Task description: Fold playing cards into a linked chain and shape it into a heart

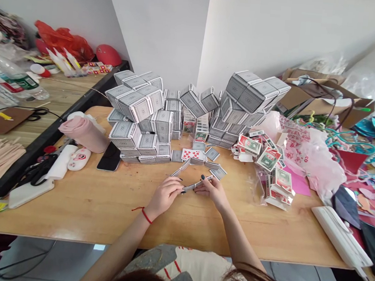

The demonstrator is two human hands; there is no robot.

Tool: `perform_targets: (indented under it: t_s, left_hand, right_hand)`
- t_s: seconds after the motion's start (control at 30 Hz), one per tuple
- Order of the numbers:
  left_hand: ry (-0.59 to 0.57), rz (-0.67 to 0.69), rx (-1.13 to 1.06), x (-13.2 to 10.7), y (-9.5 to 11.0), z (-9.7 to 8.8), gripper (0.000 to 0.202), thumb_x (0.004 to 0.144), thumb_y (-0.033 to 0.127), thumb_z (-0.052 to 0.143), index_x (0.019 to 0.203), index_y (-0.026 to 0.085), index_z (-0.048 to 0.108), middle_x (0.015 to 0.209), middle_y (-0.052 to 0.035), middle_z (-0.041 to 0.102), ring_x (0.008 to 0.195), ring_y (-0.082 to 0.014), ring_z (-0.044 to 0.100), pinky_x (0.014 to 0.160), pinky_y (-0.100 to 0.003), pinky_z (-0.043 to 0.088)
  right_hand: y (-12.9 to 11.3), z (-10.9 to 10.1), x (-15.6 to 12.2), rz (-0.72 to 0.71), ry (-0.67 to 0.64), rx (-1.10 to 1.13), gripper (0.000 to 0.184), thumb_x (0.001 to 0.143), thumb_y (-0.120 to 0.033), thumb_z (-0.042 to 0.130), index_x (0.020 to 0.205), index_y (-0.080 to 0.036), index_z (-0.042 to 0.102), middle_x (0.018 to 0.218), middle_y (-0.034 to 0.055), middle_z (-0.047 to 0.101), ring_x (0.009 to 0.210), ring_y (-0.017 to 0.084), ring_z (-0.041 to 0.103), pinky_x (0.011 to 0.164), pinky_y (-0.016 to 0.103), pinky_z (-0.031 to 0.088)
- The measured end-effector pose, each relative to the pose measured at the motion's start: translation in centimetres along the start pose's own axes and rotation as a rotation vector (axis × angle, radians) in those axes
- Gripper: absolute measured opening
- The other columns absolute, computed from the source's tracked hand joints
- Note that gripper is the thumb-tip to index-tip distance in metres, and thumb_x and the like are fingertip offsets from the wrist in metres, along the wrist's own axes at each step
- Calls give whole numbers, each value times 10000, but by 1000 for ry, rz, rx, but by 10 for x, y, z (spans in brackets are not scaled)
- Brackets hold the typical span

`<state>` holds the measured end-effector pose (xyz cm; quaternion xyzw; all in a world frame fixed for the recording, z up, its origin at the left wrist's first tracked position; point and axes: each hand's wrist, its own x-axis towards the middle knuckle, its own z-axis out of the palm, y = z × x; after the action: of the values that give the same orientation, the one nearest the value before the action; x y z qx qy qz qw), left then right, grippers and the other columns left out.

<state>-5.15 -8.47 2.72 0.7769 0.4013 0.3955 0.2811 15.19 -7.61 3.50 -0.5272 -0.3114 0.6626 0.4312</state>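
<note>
Both my hands meet over the middle of the wooden table [104, 212]. My left hand [166, 194], with a red string on its wrist, is closed in a pinch on one end of a folded bunch of playing cards [194, 185]. My right hand [212, 189] pinches the other end. The cards show grey patterned backs and bend between the hands. Just beyond lie several loose cards [212, 154], one face-up with red pips [190, 154]. Behind them rises a wall of cubes built from grey-backed cards [143, 124].
Card packs in red and green wrappers [271, 164] spill from a plastic bag [303, 149] on the right. A black phone [110, 157], a pink roll [84, 132] and scissors [37, 170] lie at the left. A white keyboard-like slab [340, 237] sits front right.
</note>
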Motion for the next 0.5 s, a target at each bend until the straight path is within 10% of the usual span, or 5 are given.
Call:
perform_targets:
  t_s: [0.5]
  left_hand:
    - [-25,32,29,0,0,-5,144,818,205,489,834,180,630,830,-62,644,949,-190,547,817,-380,469]
  right_hand:
    - [1,3,4,50,-110,-73,376,609,-490,668,705,-148,543,650,53,670,566,187,658,537,308,554]
